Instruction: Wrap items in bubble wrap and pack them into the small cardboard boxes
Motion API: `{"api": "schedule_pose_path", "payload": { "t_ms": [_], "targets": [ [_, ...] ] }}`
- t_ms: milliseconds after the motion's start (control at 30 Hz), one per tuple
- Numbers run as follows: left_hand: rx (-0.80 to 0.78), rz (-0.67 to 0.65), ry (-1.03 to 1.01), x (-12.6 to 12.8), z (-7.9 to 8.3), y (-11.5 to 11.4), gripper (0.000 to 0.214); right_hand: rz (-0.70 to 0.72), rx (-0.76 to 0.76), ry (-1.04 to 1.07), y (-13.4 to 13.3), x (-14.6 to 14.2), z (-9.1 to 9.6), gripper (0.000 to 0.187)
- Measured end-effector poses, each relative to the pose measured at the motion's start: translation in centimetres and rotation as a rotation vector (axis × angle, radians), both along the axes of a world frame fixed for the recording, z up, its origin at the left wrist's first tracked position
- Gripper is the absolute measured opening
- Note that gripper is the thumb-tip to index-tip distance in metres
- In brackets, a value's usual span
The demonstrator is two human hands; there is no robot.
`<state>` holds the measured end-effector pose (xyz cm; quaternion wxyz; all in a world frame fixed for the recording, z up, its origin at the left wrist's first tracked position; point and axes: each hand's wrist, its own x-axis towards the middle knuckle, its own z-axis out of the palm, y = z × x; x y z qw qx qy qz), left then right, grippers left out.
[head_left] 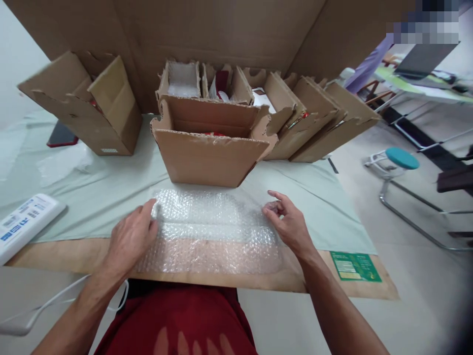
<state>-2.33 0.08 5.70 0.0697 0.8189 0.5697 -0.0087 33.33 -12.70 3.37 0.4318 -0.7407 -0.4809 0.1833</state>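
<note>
A clear sheet of bubble wrap lies spread over the near edge of the table, its front part over the bare board. At its left edge is my left hand, thumb and fingers closed on the plastic. My right hand pinches the opposite edge between the thumb and curled fingers, its index finger stretched out. Just beyond the sheet stands an open cardboard box with something red inside, mostly hidden by the front wall.
Behind stand several open cardboard bins, one holding folded bubble wrap. Another box is at left, near a dark red-edged item. A white power strip lies front left, a green card front right. A stool stands beyond.
</note>
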Motion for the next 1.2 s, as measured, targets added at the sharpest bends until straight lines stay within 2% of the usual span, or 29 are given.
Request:
{"api": "schedule_pose_path", "payload": {
  "t_ms": [100,167,300,367,500,633,767,833,933,1000,1067,1200],
  "targets": [
    [0.073,0.055,0.007,-0.4,0.1,1.1,0.052,0.001,0.074,-0.086,-0.1,-0.4,0.2,0.042],
    [0.061,0.099,0.010,-0.3,0.1,1.9,0.051,-0.019,0.120,-0.133,-0.4,-0.6,0.2,0.032],
    [-0.027,0.126,0.013,0.5,-0.3,2.6,0.028,-0.086,0.136,-0.208,-1.2,-0.8,0.0,0.014],
    [-0.030,0.123,0.008,0.7,-0.4,2.5,0.022,-0.104,0.134,-0.230,-1.6,-0.7,-0.1,0.015],
    [0.086,0.126,-0.074,0.2,-0.3,2.2,0.019,-0.109,0.139,-0.252,-1.7,-0.2,0.0,0.016],
    [0.152,0.143,-0.071,0.3,0.0,3.0,0.024,-0.078,0.098,-0.288,0.1,0.3,-0.2,0.016],
    [0.125,0.095,0.025,0.9,-0.5,3.6,0.026,-0.037,-0.056,-0.377,2.0,1.1,-1.0,0.014],
    [0.163,0.082,0.019,0.8,-0.8,3.4,0.031,-0.070,-0.077,-0.440,1.9,1.4,-1.2,0.023],
    [0.302,0.065,-0.098,0.5,-1.0,2.3,0.052,-0.127,0.002,-0.523,0.8,0.7,-0.6,0.037],
    [0.364,-0.030,-0.193,0.9,-1.1,1.2,0.055,-0.055,0.049,-0.570,0.4,-1.1,0.3,0.034],
    [0.374,-0.206,-0.251,2.2,-1.4,0.0,0.049,0.128,0.056,-0.611,0.9,-3.9,1.1,0.034],
    [0.261,-0.550,-0.195,5.4,-3.0,-2.1,0.050,0.531,-0.111,-0.664,4.3,-9.4,0.9,0.048]
  ]
}}
